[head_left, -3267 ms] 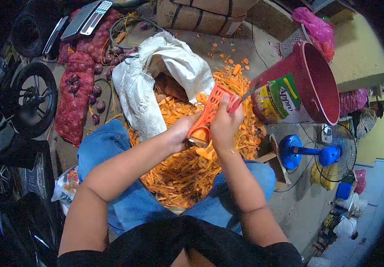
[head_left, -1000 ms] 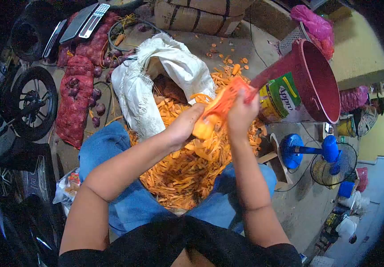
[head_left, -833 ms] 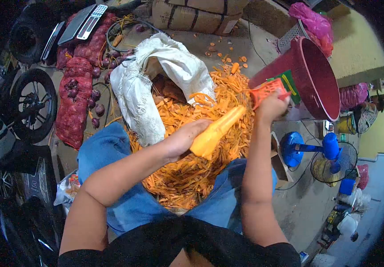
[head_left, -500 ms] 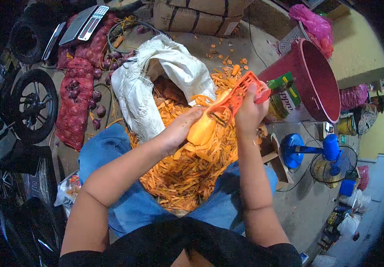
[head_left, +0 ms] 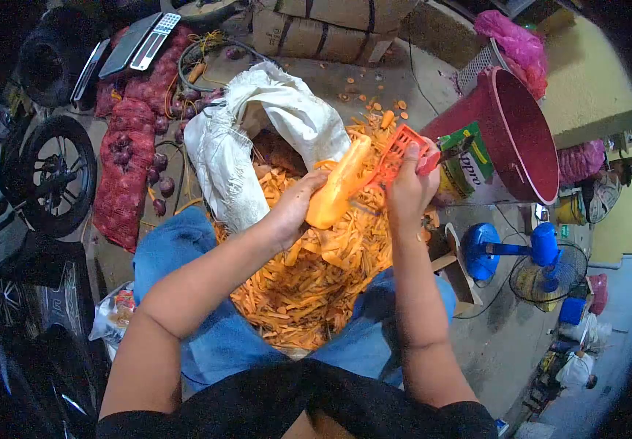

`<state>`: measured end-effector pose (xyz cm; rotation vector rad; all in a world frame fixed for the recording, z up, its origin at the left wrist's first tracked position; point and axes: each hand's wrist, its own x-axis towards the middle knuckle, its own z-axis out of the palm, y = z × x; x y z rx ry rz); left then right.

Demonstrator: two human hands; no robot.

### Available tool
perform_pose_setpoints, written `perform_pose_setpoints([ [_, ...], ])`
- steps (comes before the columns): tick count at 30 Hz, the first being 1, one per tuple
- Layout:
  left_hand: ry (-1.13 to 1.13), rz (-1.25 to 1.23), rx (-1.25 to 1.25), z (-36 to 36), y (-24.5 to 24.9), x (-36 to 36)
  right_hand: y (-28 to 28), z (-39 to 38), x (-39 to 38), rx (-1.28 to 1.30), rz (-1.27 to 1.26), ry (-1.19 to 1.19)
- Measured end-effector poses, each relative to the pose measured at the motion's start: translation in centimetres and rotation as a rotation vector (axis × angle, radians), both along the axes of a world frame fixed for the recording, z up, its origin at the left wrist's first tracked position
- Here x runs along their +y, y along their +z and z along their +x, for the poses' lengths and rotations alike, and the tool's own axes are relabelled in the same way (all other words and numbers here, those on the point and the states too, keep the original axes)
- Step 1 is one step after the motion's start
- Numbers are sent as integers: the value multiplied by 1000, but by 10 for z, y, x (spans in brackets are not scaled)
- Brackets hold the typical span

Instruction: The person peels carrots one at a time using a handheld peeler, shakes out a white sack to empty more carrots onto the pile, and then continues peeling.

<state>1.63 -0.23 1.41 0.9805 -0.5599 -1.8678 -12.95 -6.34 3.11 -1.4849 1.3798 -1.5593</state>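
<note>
My left hand (head_left: 294,211) is closed around the lower left side of a peeled orange carrot (head_left: 339,189), which tilts up to the right. Wrapped round the grip of a red-orange vegetable peeler (head_left: 395,159), my right hand (head_left: 411,192) is just right of the carrot. A narrow gap shows between the peeler's head and the carrot's upper part; lower down, blur hides whether they touch. Beneath both hands a heap of carrot peelings (head_left: 287,289) spreads between my legs. Just beyond lies an open white woven sack (head_left: 217,172), its mouth facing me with dark carrots inside.
A large maroon bucket (head_left: 469,106) leans at the right, near a blue fan (head_left: 546,245). Red net bags of onions (head_left: 122,175) lie on the left beside a motorcycle wheel (head_left: 56,175). Boxes (head_left: 316,36) stand at the back. A person (head_left: 576,369) is far off at lower right.
The peeler has shifted right, off the carrot's upper part that it lay across before. The carrot is now more fully visible and tilted more upright in my left hand.
</note>
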Motion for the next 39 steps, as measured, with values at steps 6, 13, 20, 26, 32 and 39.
perform_pose_setpoints([
  [6,106,40,9,1,9,-2,6,-11,-8,-92,-2,-114],
  [13,110,119,35,-4,4,-2,16,17,15,-61,164,35],
  [20,107,78,51,3,0,-4,3,1,-3,-29,-15,-34],
  [26,76,224,99,-3,0,-2,14,16,8,-188,59,-57],
  [32,50,233,123,-12,17,3,7,37,23,27,67,-57],
  [39,-6,98,223,-15,0,1,-3,28,17,102,-28,-60],
])
